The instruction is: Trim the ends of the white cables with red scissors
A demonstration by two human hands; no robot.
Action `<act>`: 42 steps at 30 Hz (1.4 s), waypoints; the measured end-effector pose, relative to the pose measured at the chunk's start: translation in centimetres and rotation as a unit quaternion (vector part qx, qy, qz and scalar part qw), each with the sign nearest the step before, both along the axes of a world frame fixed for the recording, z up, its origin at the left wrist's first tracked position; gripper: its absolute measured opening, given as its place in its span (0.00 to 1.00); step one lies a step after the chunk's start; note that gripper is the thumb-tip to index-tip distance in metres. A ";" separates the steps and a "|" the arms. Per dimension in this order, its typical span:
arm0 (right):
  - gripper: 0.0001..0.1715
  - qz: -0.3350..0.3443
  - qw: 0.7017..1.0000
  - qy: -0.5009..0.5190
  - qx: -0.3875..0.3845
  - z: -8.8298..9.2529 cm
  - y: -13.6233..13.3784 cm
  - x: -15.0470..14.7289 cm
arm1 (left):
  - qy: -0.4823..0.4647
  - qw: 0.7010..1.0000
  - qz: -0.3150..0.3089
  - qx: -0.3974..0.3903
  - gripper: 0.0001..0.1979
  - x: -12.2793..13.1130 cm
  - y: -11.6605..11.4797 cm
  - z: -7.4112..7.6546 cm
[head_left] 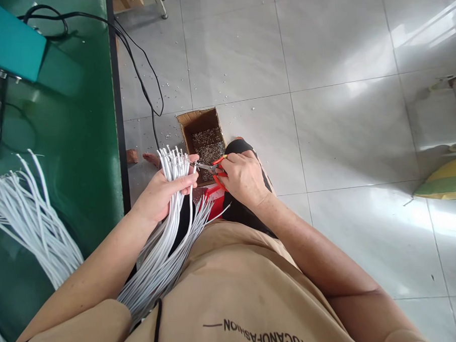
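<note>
My left hand (168,190) is closed around a bundle of white cables (173,213), whose stripped ends point up past the fingers. One cable stands apart from the others by the thumb tip. In my right hand (245,178) is a pair of cutting pliers (213,167) with red and yellow handles. The jaws reach the tip of that single cable, near the left fingertips; whether they touch the wire is too small to tell. The bundle's lower length runs down over my lap, and its far ends fan out beside my leg.
Below the hands, a cardboard box (201,123) holds many small clippings, with more scattered on the tiled floor (245,44). On the left, a green table (86,121) bears another white cable bundle (29,215) and a teal device (12,39). Black cords (141,79) hang off its edge.
</note>
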State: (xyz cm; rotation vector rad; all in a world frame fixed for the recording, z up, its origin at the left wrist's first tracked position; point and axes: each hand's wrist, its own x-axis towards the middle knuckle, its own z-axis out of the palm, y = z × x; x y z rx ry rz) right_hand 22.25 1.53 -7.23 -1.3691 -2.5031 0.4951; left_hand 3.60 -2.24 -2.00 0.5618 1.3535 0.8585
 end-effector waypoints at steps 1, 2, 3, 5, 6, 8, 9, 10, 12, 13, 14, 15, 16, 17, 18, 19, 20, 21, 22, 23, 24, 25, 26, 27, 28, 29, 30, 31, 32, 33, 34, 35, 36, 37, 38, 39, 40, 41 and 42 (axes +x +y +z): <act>0.20 0.002 1.000 0.000 0.001 0.0 0.0 0.0 | 0.002 1.000 0.002 0.002 0.23 0.0 0.0 0.0; 0.20 0.003 1.000 0.000 0.002 -0.1 0.0 0.1 | 0.003 1.000 0.005 0.004 0.23 0.0 0.0 0.0; 0.21 0.005 1.000 0.002 0.003 -0.1 0.1 0.1 | 0.006 1.000 0.007 0.005 0.23 0.0 0.0 0.0; 0.20 0.003 1.000 0.017 -0.011 -0.1 0.1 0.2 | 0.011 1.000 0.010 0.006 0.23 0.1 0.0 0.0; 0.21 -0.006 0.999 0.035 -0.030 0.0 0.2 0.2 | 0.017 1.000 0.012 0.007 0.24 0.1 0.0 0.1; 0.23 -0.041 0.992 0.086 -0.086 0.3 0.2 0.1 | 0.037 0.999 0.017 0.008 0.25 0.2 0.0 0.1; 0.25 -0.064 0.985 0.112 -0.115 0.5 0.2 0.0 | 0.051 0.998 0.019 0.011 0.25 0.2 0.0 0.0; 0.26 -0.084 0.977 0.132 -0.143 0.6 0.2 -0.1 | 0.063 0.998 0.021 0.015 0.25 0.3 0.0 0.0; 0.28 -0.103 0.964 0.151 -0.191 0.8 0.2 -0.3 | 0.079 0.996 0.022 0.024 0.23 0.3 -0.1 0.0; 0.28 -0.103 0.960 0.151 -0.211 0.8 0.1 -0.4 | 0.084 0.996 0.022 0.028 0.22 0.3 -0.1 -0.1; 0.28 -0.098 0.958 0.148 -0.228 0.7 0.1 -0.5 | 0.088 0.995 0.022 0.030 0.21 0.4 -0.1 -0.1; 0.27 -0.089 0.957 0.142 -0.239 0.6 0.1 -0.6 | 0.091 0.995 0.023 0.032 0.20 0.4 -0.1 0.0; 0.27 -0.079 0.957 0.137 -0.244 0.5 0.0 -0.7 | 0.093 0.995 0.024 0.032 0.20 0.5 -0.1 0.0; 0.26 -0.072 0.958 0.131 -0.244 0.5 0.0 -0.8 | 0.094 0.995 0.025 0.032 0.19 0.5 -0.1 0.0; 0.26 -0.066 0.960 0.124 -0.243 0.5 0.0 -0.8 | 0.093 0.995 0.026 0.032 0.18 0.6 -0.1 0.1; 0.25 -0.063 0.962 0.116 -0.240 0.5 0.0 -0.9 | 0.091 0.995 0.028 0.032 0.18 0.6 -0.1 0.2; 0.25 -0.059 0.964 0.106 -0.237 0.6 0.1 -0.9 | 0.088 0.995 0.030 0.031 0.18 0.7 -0.1 0.2; 0.24 -0.054 0.967 0.093 -0.231 0.8 0.1 -0.9 | 0.087 0.995 0.032 0.031 0.18 0.7 -0.2 0.2; 0.23 -0.046 0.971 0.078 -0.222 1.0 0.2 -0.9 | 0.088 0.995 0.034 0.031 0.18 0.7 -0.2 0.2; 0.23 -0.036 0.975 0.060 -0.210 1.3 0.3 -0.9 | 0.094 0.994 0.036 0.033 0.17 0.7 -0.2 0.2; 0.23 -0.025 0.979 0.041 -0.197 1.5 0.3 -0.8 | 0.105 0.993 0.035 0.036 0.17 0.7 -0.3 0.1; 0.22 -0.014 0.983 0.022 -0.184 1.8 0.4 -0.8 | 0.122 0.991 0.033 0.039 0.16 0.7 -0.3 0.1; 0.22 -0.005 0.985 0.002 -0.171 2.1 0.4 -0.7 | 0.143 0.988 0.029 0.043 0.15 0.6 -0.4 0.0; 0.21 0.003 0.987 -0.015 -0.160 2.3 0.5 -0.6 | 0.164 0.985 0.023 0.048 0.13 0.6 -0.5 0.0; 0.21 0.010 0.988 -0.030 -0.152 2.5 0.5 -0.5 | 0.180 0.982 0.015 0.052 0.12 0.5 -0.5 -0.1; 0.20 0.015 0.988 -0.042 -0.146 2.7 0.5 -0.4 | 0.188 0.980 0.008 0.056 0.12 0.4 -0.5 -0.1; 0.20 0.019 0.988 -0.050 -0.142 2.8 0.5 -0.4 | 0.190 0.980 0.003 0.060 0.12 0.4 -0.5 -0.2; 0.20 0.024 0.989 -0.054 -0.139 3.0 0.4 -0.4 | 0.189 0.980 0.002 0.063 0.12 0.3 -0.6 -0.3; 0.20 0.028 0.989 -0.055 -0.137 3.1 0.3 -0.4 | 0.189 0.980 0.005 0.066 0.13 0.3 -0.5 -0.4; 0.20 0.032 0.989 -0.053 -0.136 3.1 0.3 -0.5 | 0.194 0.979 0.011 0.068 0.14 0.3 -0.5 -0.5; 0.20 0.035 0.989 -0.050 -0.137 3.2 0.2 -0.6 | 0.203 0.977 0.018 0.070 0.15 0.2 -0.6 -0.6; 0.20 0.036 0.988 -0.046 -0.140 3.2 0.0 -0.7 | 0.215 0.974 0.022 0.073 0.16 0.2 -0.6 -0.8; 0.20 0.035 0.988 -0.043 -0.144 3.2 -0.1 -0.8 | 0.228 0.971 0.022 0.075 0.17 0.1 -0.6 -0.9; 0.21 0.032 0.988 -0.042 -0.148 3.2 -0.2 -0.9 | 0.240 0.967 0.019 0.077 0.17 0.1 -0.6 -1.0; 0.22 0.030 0.987 -0.041 -0.152 3.1 -0.2 -0.9 | 0.250 0.965 0.013 0.080 0.17 0.1 -0.7 -1.0; 0.22 0.027 0.987 -0.040 -0.153 3.1 -0.3 -1.0 | 0.258 0.963 0.009 0.083 0.16 0.1 -0.7 -0.9; 0.22 0.026 0.987 -0.039 -0.152 3.0 -0.3 -1.0 | 0.260 0.961 0.005 0.088 0.15 0.1 -0.7 -0.8; 0.22 0.025 0.988 -0.036 -0.150 2.9 -0.3 -1.0 | 0.260 0.961 0.001 0.093 0.14 0.1 -0.8 -0.7; 0.22 0.024 0.988 -0.032 -0.149 2.8 -0.3 -1.0 | 0.257 0.961 -0.002 0.098 0.13 0.2 -0.8 -0.6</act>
